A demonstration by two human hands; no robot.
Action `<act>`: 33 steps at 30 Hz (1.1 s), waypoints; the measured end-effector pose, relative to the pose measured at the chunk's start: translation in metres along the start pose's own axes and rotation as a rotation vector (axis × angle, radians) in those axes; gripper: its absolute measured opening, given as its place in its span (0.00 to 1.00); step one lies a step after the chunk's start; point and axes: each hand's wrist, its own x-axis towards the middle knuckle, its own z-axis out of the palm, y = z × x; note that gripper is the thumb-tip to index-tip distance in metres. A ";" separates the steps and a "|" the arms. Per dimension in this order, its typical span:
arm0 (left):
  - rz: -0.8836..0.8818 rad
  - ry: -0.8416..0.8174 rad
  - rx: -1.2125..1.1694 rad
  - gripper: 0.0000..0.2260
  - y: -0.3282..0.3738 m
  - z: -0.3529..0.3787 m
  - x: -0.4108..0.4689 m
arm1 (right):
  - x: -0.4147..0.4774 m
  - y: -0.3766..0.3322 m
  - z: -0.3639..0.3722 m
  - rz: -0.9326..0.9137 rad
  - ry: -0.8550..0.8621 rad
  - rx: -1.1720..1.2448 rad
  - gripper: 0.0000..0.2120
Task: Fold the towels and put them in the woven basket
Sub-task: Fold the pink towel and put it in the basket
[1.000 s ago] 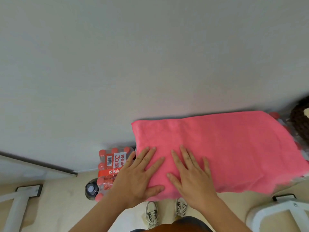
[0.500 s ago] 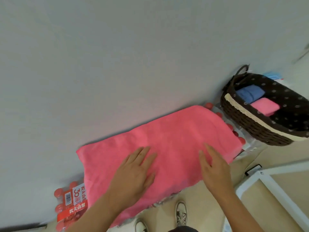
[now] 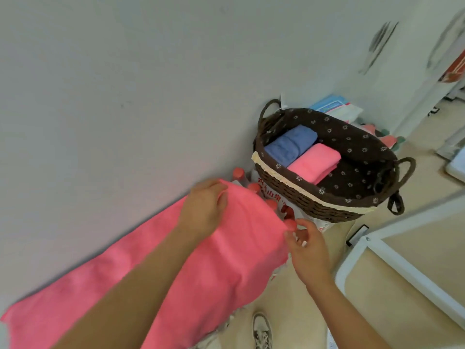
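Note:
A long pink towel [image 3: 130, 278] lies spread along the wall over packs of bottles. My left hand [image 3: 205, 209] grips its far right corner, fingers curled over the edge. My right hand [image 3: 305, 250] is at the near right corner, fingertips pinching the towel's edge. The brown woven basket [image 3: 314, 197] with a dotted liner stands just right of the towel. Inside it lie a folded blue towel [image 3: 289, 144] and a folded pink towel [image 3: 314, 162], side by side at its left end.
Red-capped bottles in plastic wrap [image 3: 276, 197] sit under the towel and basket. A white frame [image 3: 377, 268] stands on the beige floor at right. My shoe [image 3: 261, 333] shows at the bottom. Blue and white packets [image 3: 334, 108] lie behind the basket.
Both hands slid right along the towel from flat pressing to its right end and now take hold of the two corners. The view swung right, bringing the basket into full sight.

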 end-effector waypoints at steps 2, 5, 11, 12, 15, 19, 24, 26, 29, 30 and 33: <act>-0.095 -0.044 0.070 0.15 0.003 0.006 0.029 | 0.003 0.001 -0.003 -0.030 0.003 -0.046 0.12; -0.213 -0.128 0.148 0.11 0.007 0.017 0.054 | 0.005 0.004 -0.005 -0.114 -0.036 -0.073 0.12; -0.230 -0.225 0.206 0.12 -0.002 0.021 0.070 | 0.014 0.006 -0.009 -0.197 -0.087 -0.091 0.14; -0.218 -0.237 0.231 0.12 -0.003 0.020 0.071 | 0.016 0.005 -0.010 -0.216 -0.086 -0.109 0.15; -0.187 -0.320 0.310 0.12 -0.007 0.014 0.069 | 0.019 0.002 -0.013 -0.251 -0.084 -0.175 0.16; -0.150 -0.391 0.333 0.17 -0.012 0.010 0.064 | 0.019 -0.002 -0.013 -0.303 -0.100 -0.241 0.15; -0.124 -0.217 0.340 0.14 -0.011 0.005 0.070 | 0.016 0.001 -0.015 -0.378 -0.045 -0.193 0.12; -0.126 -0.143 0.357 0.12 -0.006 0.008 0.072 | 0.016 0.001 -0.014 -0.371 -0.015 -0.176 0.11; -0.113 -0.083 0.433 0.08 -0.002 0.019 0.075 | 0.020 0.003 -0.011 -0.353 0.066 -0.189 0.09; -0.117 -0.079 0.440 0.07 -0.002 0.023 0.076 | 0.021 0.004 -0.010 -0.350 0.086 -0.196 0.09; -0.149 -0.076 0.430 0.06 -0.002 0.031 0.078 | 0.024 0.007 -0.007 -0.338 0.107 -0.197 0.07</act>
